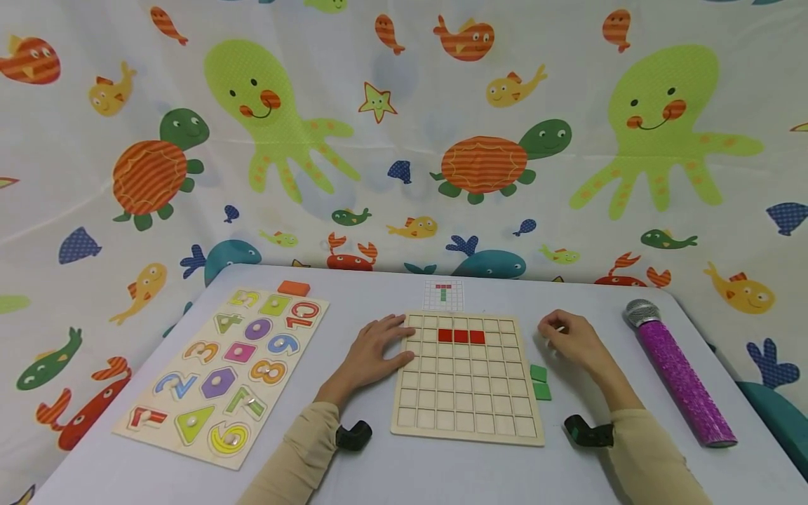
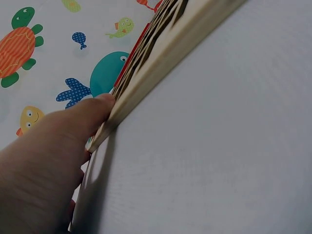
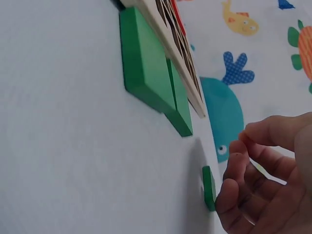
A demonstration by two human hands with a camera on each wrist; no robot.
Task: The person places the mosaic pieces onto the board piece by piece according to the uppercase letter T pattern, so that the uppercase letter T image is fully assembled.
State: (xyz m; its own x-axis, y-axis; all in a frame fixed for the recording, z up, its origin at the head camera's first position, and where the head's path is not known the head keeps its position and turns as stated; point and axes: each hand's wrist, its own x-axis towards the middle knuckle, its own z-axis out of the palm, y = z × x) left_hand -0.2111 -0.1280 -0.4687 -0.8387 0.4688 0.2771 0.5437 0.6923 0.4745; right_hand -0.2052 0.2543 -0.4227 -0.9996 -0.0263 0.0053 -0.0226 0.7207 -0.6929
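A wooden grid board (image 1: 470,436) lies flat, three red squares (image 1: 461,337) side by side near its far edge. My left hand (image 1: 375,351) rests at its left edge with fingers spread; in the left wrist view the thumb (image 2: 100,109) touches the rim. Right of the board, my right hand (image 1: 571,340) hovers with loosely curled fingers, thumb and forefinger tips together, no object visible between them. A green square (image 3: 208,187) lies close by its fingers in the right wrist view. Two more green squares (image 1: 540,390) lie along the board's right edge.
A pattern card (image 1: 432,303) with a red and green T lies behind the board. To the left is a number-and-shape puzzle (image 1: 208,365), with an orange block (image 1: 294,288) at its far end. A purple glitter microphone (image 1: 688,382) lies far right. A printed curtain hangs behind.
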